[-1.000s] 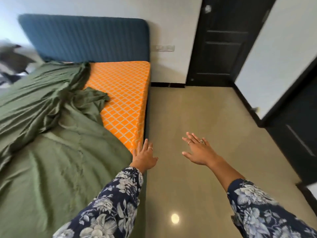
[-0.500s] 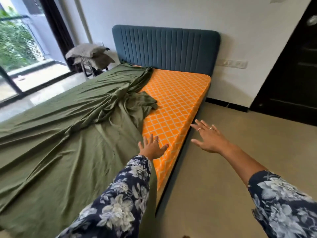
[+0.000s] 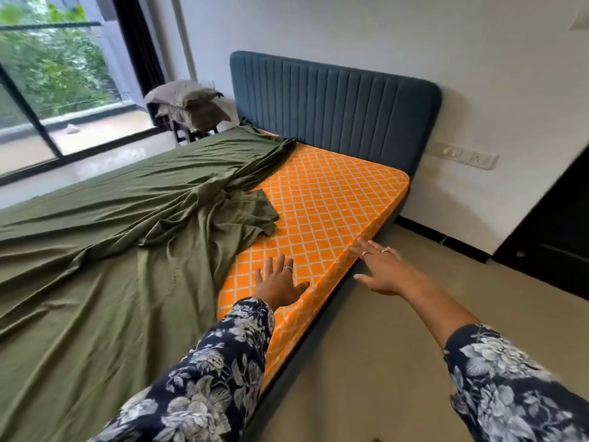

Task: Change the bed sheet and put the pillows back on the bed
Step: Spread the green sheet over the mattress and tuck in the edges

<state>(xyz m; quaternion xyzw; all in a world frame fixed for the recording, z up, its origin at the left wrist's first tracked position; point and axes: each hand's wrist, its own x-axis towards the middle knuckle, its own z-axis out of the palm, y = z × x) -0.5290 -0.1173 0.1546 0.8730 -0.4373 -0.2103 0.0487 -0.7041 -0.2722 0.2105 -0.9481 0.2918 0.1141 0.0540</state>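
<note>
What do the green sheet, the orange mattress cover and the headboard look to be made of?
Green sheet: soft matte woven cloth, likely cotton; it bunches into folds. Orange mattress: quilted fabric cover, white diamond stitch lines. Headboard: padded blue upholstery, vertical channels, matte.

Bright daylight from the window (image 3: 57, 90) at left, slight motion blur, wide-angle edge bending.

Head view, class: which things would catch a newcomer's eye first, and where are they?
The bare orange mattress with its white lattice stands out on the bed's right side, below the blue headboard. A rumpled green sheet covers the left part. Both open hands reach forward: the left hand over the mattress, the right hand at its edge.
</note>
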